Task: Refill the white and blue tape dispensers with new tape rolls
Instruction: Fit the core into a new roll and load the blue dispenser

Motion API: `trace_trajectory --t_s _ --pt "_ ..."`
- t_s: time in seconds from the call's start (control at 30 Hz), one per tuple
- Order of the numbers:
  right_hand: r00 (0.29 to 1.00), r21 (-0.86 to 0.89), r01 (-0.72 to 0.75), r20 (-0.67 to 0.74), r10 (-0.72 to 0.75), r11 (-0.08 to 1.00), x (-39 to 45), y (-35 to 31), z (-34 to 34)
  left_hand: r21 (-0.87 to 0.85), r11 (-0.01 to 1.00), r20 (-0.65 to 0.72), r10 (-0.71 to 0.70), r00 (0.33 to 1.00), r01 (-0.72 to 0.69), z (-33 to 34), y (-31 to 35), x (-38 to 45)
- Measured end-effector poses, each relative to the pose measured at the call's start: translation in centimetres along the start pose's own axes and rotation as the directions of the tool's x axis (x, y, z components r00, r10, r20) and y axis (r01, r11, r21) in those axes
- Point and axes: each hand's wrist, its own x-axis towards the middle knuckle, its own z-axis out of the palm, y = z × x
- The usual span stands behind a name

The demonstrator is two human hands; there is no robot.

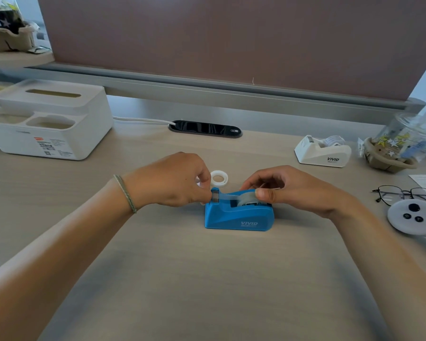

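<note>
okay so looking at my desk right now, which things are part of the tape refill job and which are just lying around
Job: blue dispenser, its tape roll, white dispenser, white tape ring.
Lying about: glasses, tissue box, remote, plastic cup.

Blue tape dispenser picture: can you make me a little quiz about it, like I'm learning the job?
1. True or false: a tape roll already sits in the blue tape dispenser.
2. What is the left hand pinching? A) the glasses B) the tape strip at the cutter end C) the tissue box
3. Fill in: the white tape dispenser stands at the far ____ of the desk.

Key
1. True: the right hand rests on the roll seated in it.
2. B. The strip runs from the roll to the cutter.
3. Right, beside a clear glass cup. It also seems to hold a roll.
</note>
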Motion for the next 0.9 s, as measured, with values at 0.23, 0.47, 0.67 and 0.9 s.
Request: trace_trajectory --t_s 0.23,0.47,0.67,0.9 --pt "1.000 0.000 0.015 -0.003 -0.015 1.000 0.0 0.0 -0.1 0.031 0.999 0.031 -0.017 0.999 0.016 0.0 -0.3 0.2" --pt "0.998 -0.028 -0.031 0.045 0.032 0.999 -0.4 -0.6 -0.4 0.139 0.989 0.050 -0.049 0.998 0.042 -1.9 -0.8 -0.9" --pt "0.989 -0.355 -0.136 0.011 0.150 0.925 -1.0 -2.6 0.4 0.163 0.987 -0.001 -0.009 1.000 0.009 0.0 1.5 -0.9" --pt "0.989 -0.478 -0.140 -0.103 0.103 0.867 -1.2 -3.5 0.4 0.088 0.996 -0.165 -0.011 0.986 0.026 1.6 1.9 -0.2"
